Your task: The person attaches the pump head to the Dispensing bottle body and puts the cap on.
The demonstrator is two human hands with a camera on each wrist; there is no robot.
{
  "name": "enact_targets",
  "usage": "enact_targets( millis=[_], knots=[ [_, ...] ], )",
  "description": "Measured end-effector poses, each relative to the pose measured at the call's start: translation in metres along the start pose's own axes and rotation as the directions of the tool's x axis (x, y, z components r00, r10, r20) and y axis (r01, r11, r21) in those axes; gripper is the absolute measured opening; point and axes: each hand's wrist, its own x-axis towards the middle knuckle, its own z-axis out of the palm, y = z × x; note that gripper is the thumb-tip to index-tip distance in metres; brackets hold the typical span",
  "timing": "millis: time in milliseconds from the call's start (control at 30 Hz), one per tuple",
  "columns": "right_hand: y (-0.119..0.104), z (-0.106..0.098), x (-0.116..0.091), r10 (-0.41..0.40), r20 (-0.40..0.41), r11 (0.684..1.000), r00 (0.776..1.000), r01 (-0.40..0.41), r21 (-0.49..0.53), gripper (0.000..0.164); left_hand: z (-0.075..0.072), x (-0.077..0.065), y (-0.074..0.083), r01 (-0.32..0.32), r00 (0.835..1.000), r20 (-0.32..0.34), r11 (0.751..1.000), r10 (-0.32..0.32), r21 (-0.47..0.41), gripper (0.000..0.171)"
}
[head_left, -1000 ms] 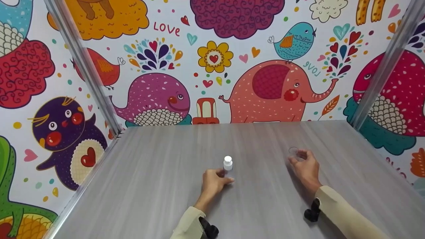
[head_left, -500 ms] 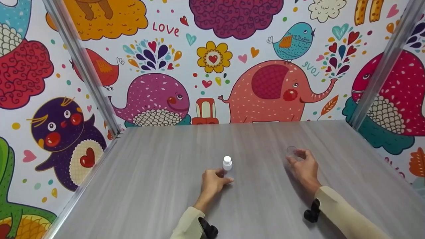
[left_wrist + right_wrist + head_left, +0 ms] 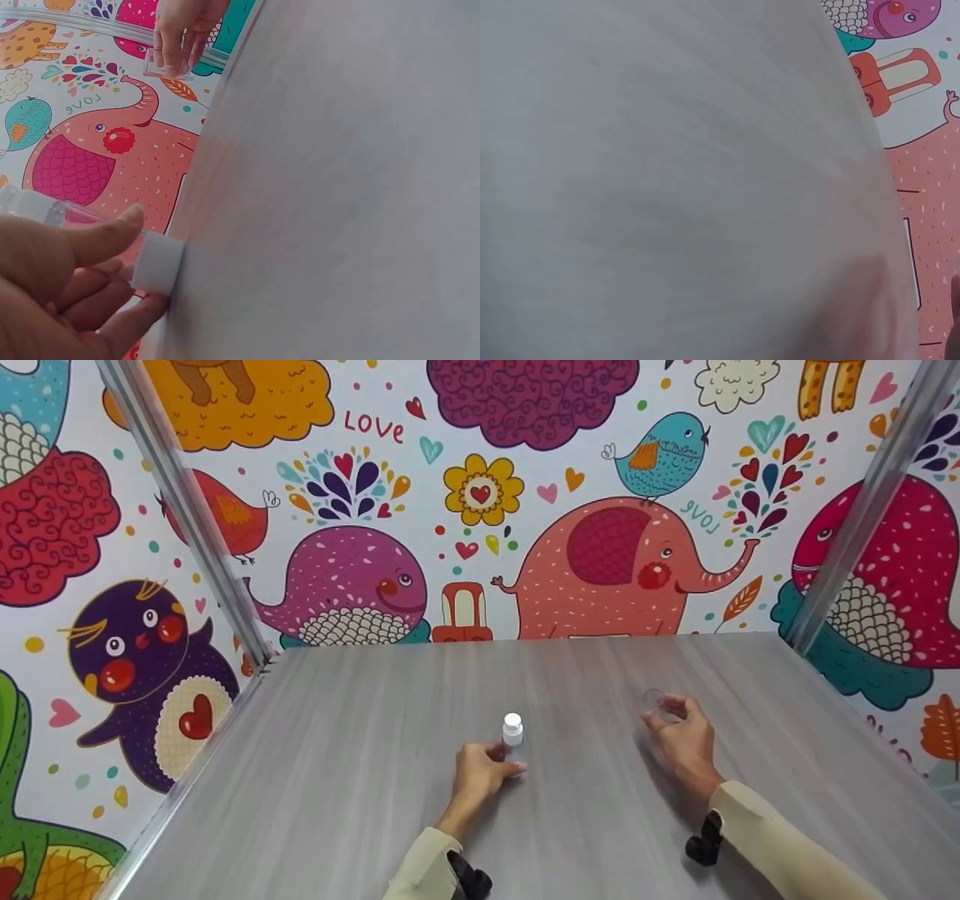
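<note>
Near the middle of the table, my left hand (image 3: 478,771) grips the lower part of a small bottle (image 3: 513,733) that stands upright. In the left wrist view the bottle shows a white base (image 3: 159,262), a see-through body and a white collar; thumb and fingers lie around the body. Farther right, my right hand (image 3: 686,739) pinches a clear cap (image 3: 652,698) between thumb and fingers, close over the table. The left wrist view shows that clear cap (image 3: 155,64) below the right fingertips. Only a sliver of finger enters the right wrist view's right edge.
The grey wood-grain table (image 3: 360,810) meets a back wall (image 3: 480,562) printed with cartoon animals. Metal posts (image 3: 199,525) stand at its back corners. Black camera mounts (image 3: 703,840) sit on both wrists over pale sleeves.
My right hand and the clear cap have drifted slightly left. The left hand and bottle stay in place; the view has shifted a little.
</note>
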Motion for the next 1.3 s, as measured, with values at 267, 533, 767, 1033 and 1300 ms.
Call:
enact_targets(
  millis=[267,533,767,1033,1300],
  knots=[
    [-0.005,0.003,-0.004,-0.022,0.015,0.999,1.0,0.021,0.044,0.04,0.0,-0.001,0.0,0.01,1.0,0.007,1.0,-0.01,-0.004,0.034],
    [-0.008,0.008,-0.012,-0.041,0.023,0.999,0.999,0.041,0.001,0.041,0.0,0.0,0.001,-0.005,1.0,0.002,1.0,0.005,0.014,0.031],
    [-0.008,0.013,-0.019,-0.067,0.019,0.997,0.998,0.066,0.03,0.04,0.0,0.0,-0.002,-0.021,1.0,-0.002,0.999,0.021,0.029,0.029],
    [-0.014,0.017,-0.025,-0.054,0.05,0.998,0.997,0.051,0.046,0.042,0.0,0.0,-0.002,-0.007,1.0,0.006,1.0,0.007,0.017,0.03],
    [-0.021,0.024,-0.032,-0.073,0.056,0.994,0.996,0.068,0.088,0.04,0.001,-0.001,0.0,0.008,1.0,0.019,1.0,-0.008,0.003,0.029]
  ],
)
